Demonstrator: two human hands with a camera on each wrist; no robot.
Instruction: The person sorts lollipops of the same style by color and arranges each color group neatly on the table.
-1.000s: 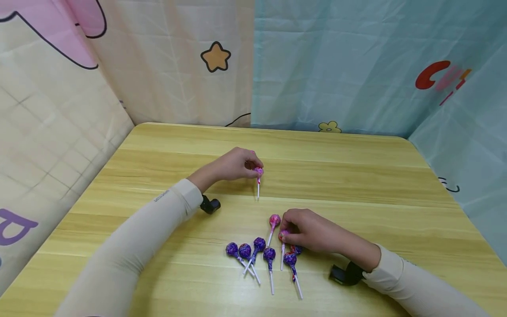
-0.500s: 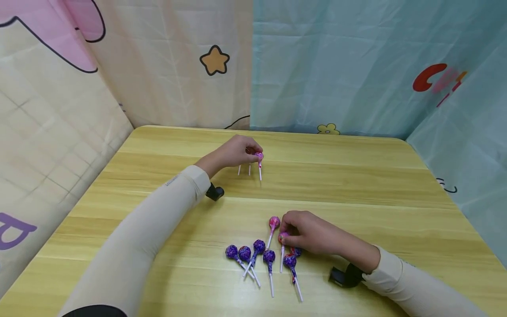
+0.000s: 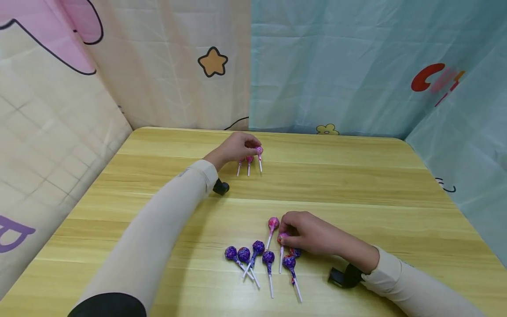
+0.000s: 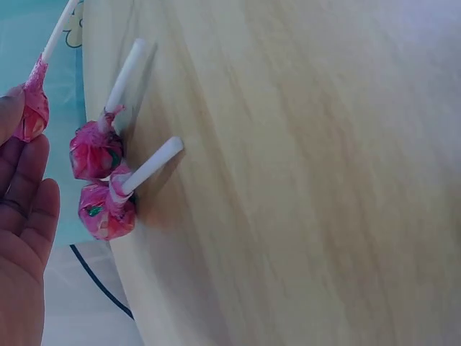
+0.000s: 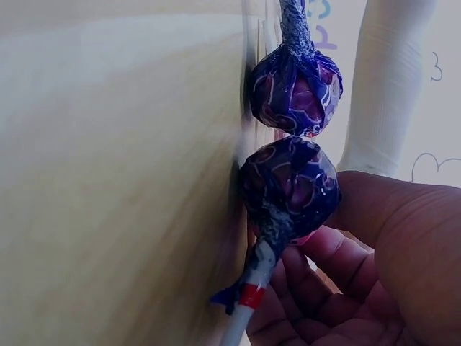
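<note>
Near the back of the table, my left hand pinches a pink-wrapped lollipop by its candy head, the stick pointing toward me. Two more pink lollipops, one and another, lie beside it with sticks the same way. My right hand pinches a second pink lollipop between thumb and fingertips, close to the tabletop. Purple lollipops surround it; one covers most of the pink candy in the right wrist view. Another pink lollipop lies just left of the right fingers.
Several purple lollipops lie at the front middle of the wooden table, some with crossed sticks. A printed curtain hangs behind the table's back edge. Black wrist cameras, one at the right, sit under the sleeves.
My left hand has carried its pink lollipop farther back, level with two pink lollipops that its hand and arm hid before. The right hand keeps its pinch in about the same place.
</note>
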